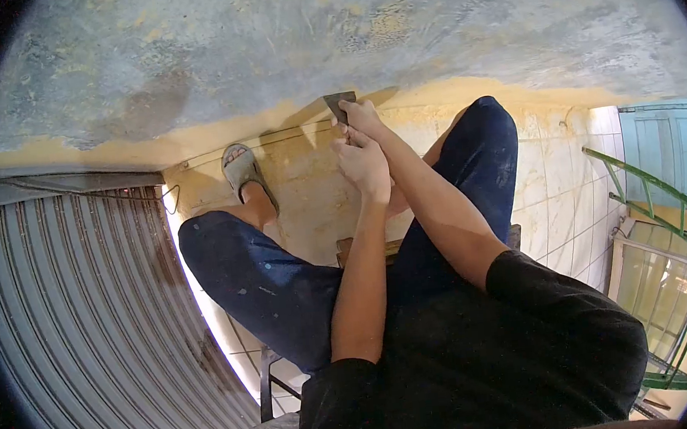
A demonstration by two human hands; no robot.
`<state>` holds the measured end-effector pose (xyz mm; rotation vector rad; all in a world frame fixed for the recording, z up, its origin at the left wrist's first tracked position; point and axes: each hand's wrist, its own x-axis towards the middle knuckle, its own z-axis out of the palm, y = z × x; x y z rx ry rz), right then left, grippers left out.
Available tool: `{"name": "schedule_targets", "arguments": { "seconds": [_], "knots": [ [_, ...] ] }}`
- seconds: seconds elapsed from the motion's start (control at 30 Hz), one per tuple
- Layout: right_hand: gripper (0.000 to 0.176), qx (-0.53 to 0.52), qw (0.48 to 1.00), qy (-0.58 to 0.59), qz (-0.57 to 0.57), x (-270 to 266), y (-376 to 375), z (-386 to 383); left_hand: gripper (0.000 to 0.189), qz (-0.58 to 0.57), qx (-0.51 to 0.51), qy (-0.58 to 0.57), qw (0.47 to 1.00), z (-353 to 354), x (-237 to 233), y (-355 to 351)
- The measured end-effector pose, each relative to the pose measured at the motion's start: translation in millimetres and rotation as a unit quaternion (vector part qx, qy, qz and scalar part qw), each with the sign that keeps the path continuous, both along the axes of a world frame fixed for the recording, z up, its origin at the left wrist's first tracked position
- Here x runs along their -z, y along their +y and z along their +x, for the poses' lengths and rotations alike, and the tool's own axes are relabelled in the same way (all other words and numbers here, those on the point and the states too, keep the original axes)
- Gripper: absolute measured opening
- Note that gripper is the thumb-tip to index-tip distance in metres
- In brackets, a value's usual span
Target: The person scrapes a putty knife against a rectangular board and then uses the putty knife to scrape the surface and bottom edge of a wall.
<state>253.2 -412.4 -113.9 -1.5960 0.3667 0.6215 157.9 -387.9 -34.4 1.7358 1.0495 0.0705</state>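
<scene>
A scraper with a dark, flat, flared blade is held up against the lower edge of the patchy grey surface. Just behind the blade, my right hand is closed on the scraper, fingers pressed along it. Below it my left hand is closed too, wrapped at the lower end of the same tool. Most of the handle is hidden by the fingers. Bare yellow paint shows along the border of the grey surface, close to the blade.
A grey corrugated shutter fills the left side. Stained white tiles lie beyond my spread knees. On the right are a green metal ladder-like frame, a light-blue door and a framed glass panel. A cable runs along the shutter's top.
</scene>
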Motion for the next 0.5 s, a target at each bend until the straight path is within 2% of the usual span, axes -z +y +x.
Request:
{"name": "schedule_targets", "arguments": {
  "seconds": [0.07,0.17,0.27,0.3,0.33,0.37,0.4,0.47,0.5],
  "knots": [
    [0.040,0.035,0.999,0.002,0.012,9,3,6,0.040,0.009,-0.008,-0.014,1.000,3,1,-1],
    [0.036,0.013,1.000,-0.015,-0.021,-1,1,5,0.039,0.017,-0.016,-0.056,0.998,3,8,-3],
    [0.033,0.028,0.999,-0.011,0.013,11,1,6,0.037,-0.005,0.009,-0.009,1.000,5,-4,1],
    [0.033,0.031,0.999,-0.009,0.012,34,-1,11,0.037,-0.005,0.012,-0.007,1.000,6,3,2],
    [0.033,-0.039,0.995,-0.078,-0.050,71,-4,18,0.037,-0.002,0.006,-0.022,1.000,8,15,2],
    [0.033,-0.075,0.987,-0.114,-0.080,82,-5,22,0.038,0.002,0.000,-0.037,0.999,11,24,3],
    [0.033,-0.108,0.976,-0.150,-0.111,84,-3,26,0.038,0.002,-0.001,-0.040,0.999,15,26,6],
    [0.035,-0.138,0.963,-0.125,-0.195,92,-1,26,0.037,-0.020,0.005,0.023,1.000,22,32,13],
    [0.031,-0.219,0.936,-0.178,-0.212,95,-2,25,0.037,-0.021,0.005,0.024,0.999,23,47,14]
  ]
}}
